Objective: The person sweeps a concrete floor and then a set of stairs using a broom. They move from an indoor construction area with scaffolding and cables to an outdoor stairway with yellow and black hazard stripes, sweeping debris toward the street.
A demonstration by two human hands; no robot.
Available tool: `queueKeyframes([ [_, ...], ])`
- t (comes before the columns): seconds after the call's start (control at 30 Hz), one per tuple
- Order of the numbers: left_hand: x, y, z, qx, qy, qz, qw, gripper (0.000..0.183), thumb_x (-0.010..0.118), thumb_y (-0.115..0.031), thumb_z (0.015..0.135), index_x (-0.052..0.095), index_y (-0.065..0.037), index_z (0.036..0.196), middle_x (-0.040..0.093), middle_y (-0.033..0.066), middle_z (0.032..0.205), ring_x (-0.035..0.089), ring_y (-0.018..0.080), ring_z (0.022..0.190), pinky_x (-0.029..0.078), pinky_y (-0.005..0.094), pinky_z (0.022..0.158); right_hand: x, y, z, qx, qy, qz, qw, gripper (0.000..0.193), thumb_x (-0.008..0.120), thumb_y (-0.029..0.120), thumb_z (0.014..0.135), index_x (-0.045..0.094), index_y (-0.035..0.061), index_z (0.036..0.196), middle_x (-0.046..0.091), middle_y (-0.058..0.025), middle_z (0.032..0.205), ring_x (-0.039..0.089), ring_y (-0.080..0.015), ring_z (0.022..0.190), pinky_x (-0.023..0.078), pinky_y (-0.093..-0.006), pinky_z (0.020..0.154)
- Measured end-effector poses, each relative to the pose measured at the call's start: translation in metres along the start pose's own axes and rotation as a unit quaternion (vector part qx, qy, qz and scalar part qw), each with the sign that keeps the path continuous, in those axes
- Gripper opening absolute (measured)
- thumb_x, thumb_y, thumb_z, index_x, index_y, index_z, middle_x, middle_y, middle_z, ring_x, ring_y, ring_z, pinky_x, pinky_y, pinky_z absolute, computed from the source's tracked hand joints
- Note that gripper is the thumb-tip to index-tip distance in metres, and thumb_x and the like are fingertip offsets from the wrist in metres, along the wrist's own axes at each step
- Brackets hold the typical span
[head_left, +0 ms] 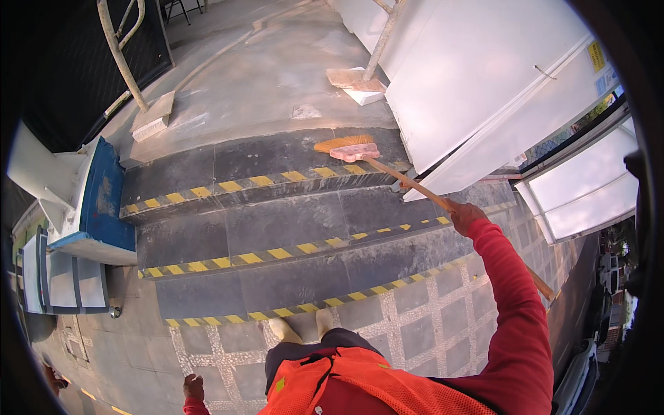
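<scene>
My right hand (467, 216) is wrapped round the wooden handle of a broom (415, 185), with the arm stretched out to the right. The handle runs past my hand and its end shows beyond my red sleeve. At the far end, the broom's pink head (354, 152) and orange bristles (330, 143) lie over the dark top step (277, 155), above its striped edge. My left hand (194, 387) hangs low on the left, away from the broom; it holds nothing that I can see, and its fingers look loosely bent and apart.
Dark steps with yellow-black edge tape (280, 253) rise before my boots (285, 330). A blue-and-white post base (104, 200) stands left. White panels (470, 90) flank the right. Scaffold legs (124, 62) rest on boards (153, 116) on the landing.
</scene>
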State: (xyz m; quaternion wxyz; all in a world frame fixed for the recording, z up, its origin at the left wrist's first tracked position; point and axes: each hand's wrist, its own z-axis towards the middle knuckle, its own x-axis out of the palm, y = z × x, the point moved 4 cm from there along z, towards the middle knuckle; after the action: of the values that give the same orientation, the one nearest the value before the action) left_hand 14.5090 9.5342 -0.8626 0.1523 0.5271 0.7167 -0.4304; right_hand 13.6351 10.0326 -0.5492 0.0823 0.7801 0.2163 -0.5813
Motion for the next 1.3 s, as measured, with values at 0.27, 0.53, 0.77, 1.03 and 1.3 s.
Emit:
queueKeyframes([
  [0.27, 0.094, -0.106, -0.009, -0.062, 0.145, -0.043, 0.987, 0.041, 0.068, -0.027, 0.093, 0.059, -0.009, 0.129, 0.067, 0.0038, 0.098, 0.064, 0.0162, 0.079, 0.054, 0.0355, 0.062, 0.044, -0.037, 0.028, 0.033, -0.048, 0.045, 0.997, 0.052, 0.053, 0.027, 0.102, 0.043, 0.028, 0.153, 0.072, -0.0182, 0.107, 0.069, -0.0389, 0.1, 0.054, -0.0497, 0.089],
  [0.53, 0.104, -0.051, -0.066, -0.035, 0.049, 0.082, 0.995, 0.05, 0.072, -0.035, 0.086, 0.063, -0.003, 0.124, 0.073, 0.018, 0.106, 0.069, 0.0307, 0.099, 0.055, 0.0407, 0.09, 0.105, -0.042, -0.092, 0.094, 0.056, 0.043, 0.993, 0.057, 0.056, 0.024, 0.099, 0.04, 0.0238, 0.153, 0.071, -0.0259, 0.094, 0.068, -0.0459, 0.091, 0.053, -0.0544, 0.083],
  [0.77, 0.118, 0.102, -0.135, -0.194, 0.269, 0.178, 0.926, 0.058, 0.078, -0.045, 0.079, 0.068, -0.002, 0.117, 0.074, 0.0207, 0.108, 0.07, 0.0347, 0.105, 0.055, 0.0437, 0.093, 0.029, -0.002, -0.229, -0.143, -0.024, 0.084, 0.986, 0.058, 0.055, 0.019, 0.099, 0.039, 0.0181, 0.155, 0.069, -0.0233, 0.083, 0.069, -0.0422, 0.074, 0.055, -0.0516, 0.066],
  [1.03, 0.041, -0.202, 0.083, 0.26, -0.049, -0.052, 0.963, 0.049, 0.072, -0.03, 0.09, 0.06, -0.007, 0.131, 0.072, 0.016, 0.107, 0.07, 0.0286, 0.098, 0.054, 0.0379, 0.086, 0.037, 0.277, -0.032, -0.307, -0.052, 0.013, 0.95, 0.057, 0.051, 0.028, 0.104, 0.031, 0.0325, 0.157, 0.069, -0.0181, 0.089, 0.07, -0.0393, 0.076, 0.056, -0.0501, 0.069],
  [1.3, -0.037, 0.083, -0.031, -0.124, -0.1, 0.171, 0.972, 0.048, 0.073, -0.032, 0.085, 0.061, -0.007, 0.124, 0.07, 0.0206, 0.111, 0.066, 0.0379, 0.104, 0.053, 0.0481, 0.092, 0.033, 0.108, -0.095, -0.124, 0.051, -0.091, 0.987, 0.061, 0.058, 0.024, 0.097, 0.038, 0.03, 0.155, 0.068, -0.0243, 0.082, 0.068, -0.0454, 0.078, 0.054, -0.0555, 0.073],
])
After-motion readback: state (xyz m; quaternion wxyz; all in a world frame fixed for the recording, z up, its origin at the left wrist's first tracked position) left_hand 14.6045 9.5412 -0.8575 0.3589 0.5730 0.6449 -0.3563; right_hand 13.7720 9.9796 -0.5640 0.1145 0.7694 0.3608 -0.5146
